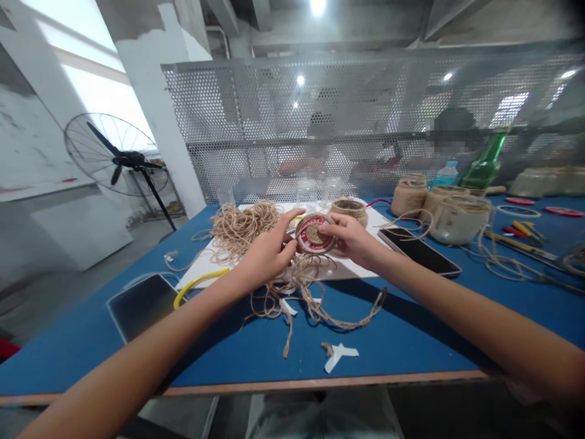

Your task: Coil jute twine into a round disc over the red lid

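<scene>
A round jar lid [316, 234] with a red and white printed ring, a tan disc at its centre and a twine-like rim is held up above the middle of the table. My right hand [350, 236] grips its right side, thumb on the face and fingers behind. At the lid's left edge is my left hand [274, 245], index finger stretched out and thumb apart from it; whether its other fingers touch the lid is hidden. A big tangle of jute twine [247, 225] lies beyond my left hand. Loose twine strands [315, 299] hang and spread below the lid.
Twine-wrapped jars [409, 196] and a green bottle [487, 161] stand at right. A phone [418, 250] lies near my right forearm, a dark tablet-like panel [141, 305] at left. White paper scraps [338, 356] lie near the front edge. A perforated metal screen [274, 122] closes the back.
</scene>
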The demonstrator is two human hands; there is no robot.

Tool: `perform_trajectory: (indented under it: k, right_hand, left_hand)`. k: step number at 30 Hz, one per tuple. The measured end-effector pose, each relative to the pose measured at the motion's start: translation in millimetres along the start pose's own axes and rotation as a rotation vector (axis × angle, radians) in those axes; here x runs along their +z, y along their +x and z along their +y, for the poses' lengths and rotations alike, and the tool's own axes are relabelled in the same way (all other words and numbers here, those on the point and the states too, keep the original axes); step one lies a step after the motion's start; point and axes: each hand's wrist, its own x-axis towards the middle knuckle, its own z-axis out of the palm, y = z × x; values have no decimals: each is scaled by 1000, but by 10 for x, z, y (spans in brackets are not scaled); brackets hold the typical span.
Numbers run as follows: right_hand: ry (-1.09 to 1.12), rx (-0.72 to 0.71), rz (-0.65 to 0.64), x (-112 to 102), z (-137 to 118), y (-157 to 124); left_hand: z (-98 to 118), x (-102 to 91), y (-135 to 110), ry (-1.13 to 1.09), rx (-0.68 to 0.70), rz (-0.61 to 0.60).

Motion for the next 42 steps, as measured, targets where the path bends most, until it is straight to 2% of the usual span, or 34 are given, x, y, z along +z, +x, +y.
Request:
perform_trajectory:
  k: [14, 17, 20, 25, 37, 42]
  right_hand:
    - [60, -73, 61, 1, 12, 12]
    - [54, -64, 50, 7, 20, 9]
    - [39, -69, 42, 8, 35, 5]
    - [-6, -43, 17, 2, 46, 0]
    - [-20, -63, -22, -28, 108, 28]
    - [-11, -51, -18, -26, 103, 28]
  left_hand:
    - [-8, 13, 2, 107, 7, 31]
    - [-38, 18, -7, 224, 50, 79]
    - [-100, 32, -16, 357, 149, 117]
    - [-177, 53, -23, 494, 284, 94]
    - [-192, 33, -31, 721, 322, 133]
    - [-181, 19, -31, 743, 330, 158]
